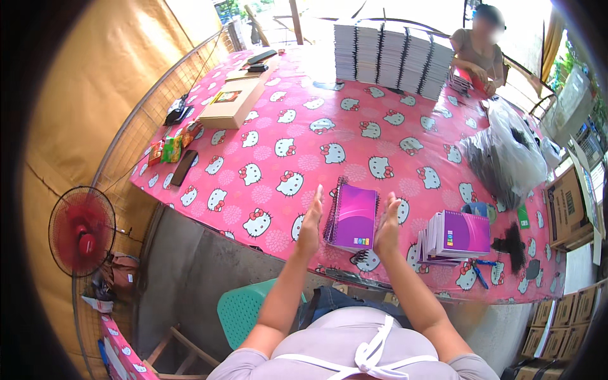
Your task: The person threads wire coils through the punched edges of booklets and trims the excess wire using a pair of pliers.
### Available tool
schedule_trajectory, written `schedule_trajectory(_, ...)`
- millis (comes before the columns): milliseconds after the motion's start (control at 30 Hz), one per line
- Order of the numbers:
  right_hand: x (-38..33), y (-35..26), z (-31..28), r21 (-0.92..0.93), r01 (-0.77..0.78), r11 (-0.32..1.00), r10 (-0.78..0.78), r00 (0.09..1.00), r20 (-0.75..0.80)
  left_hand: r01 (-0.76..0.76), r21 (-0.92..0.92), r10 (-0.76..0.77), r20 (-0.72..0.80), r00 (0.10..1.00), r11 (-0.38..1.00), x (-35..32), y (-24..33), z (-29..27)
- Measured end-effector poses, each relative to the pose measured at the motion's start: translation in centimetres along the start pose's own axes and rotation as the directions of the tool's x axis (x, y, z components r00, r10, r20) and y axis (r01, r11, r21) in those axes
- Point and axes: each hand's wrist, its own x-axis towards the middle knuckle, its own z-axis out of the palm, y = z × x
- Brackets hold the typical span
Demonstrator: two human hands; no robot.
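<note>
A small stack of purple spiral notebooks (356, 212) lies in front of me on the table, with black coils along its left side. My left hand (310, 223) is on the left of this stack, fingers straight and palm turned inward, a small gap from the coils. On the other side, my right hand (387, 229) is held flat with fingers stretched, right beside the stack's edge; whether it touches I cannot tell. Neither hand grips anything. Farther right sits a second pile of purple notebooks (465, 233), with blue-handled pliers (481, 273) near it.
Tall stacks of coil-bound books (389, 60) stand at the far side of the pink patterned table (342, 126). A person (478, 57) sits at the far right, hands on red-covered items. A plastic bag (506, 155) holds black coils. Boxes (234, 101) and snack packets (171, 149) lie left.
</note>
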Motion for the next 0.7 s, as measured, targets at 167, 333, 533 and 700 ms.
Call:
schedule_trajectory(167, 0.1, 0.9, 0.2, 0.052, -0.217, 0.975, 0.202, 0.957, 0.209, 0.209, -0.077, -0.173, 0.33, 0.928, 0.975, 2.4, 1.7, 1.2)
schedule_trajectory(333, 1.2, 2.7, -1.4, -0.031, -0.091, 0.995, 0.095, 0.985, 0.143, 0.251, -0.028, -0.225, 0.357, 0.907, 0.968, 3.1, 2.2, 1.7)
schedule_trajectory(533, -6.0, -8.0, -2.1, -0.56, 0.614, 0.556, -0.356, 0.785, 0.507, 0.207, -0.053, -0.196, 0.161, 0.967, 0.977, 1.9, 5.1, 2.3)
schedule_trajectory(700, -5.6, -19.9, -12.3, -0.942, 0.273, 0.194, -0.681, 0.729, 0.071, -0.141, -0.014, 0.141, 0.158, 0.977, 0.99, -0.1, 9.5, 5.4)
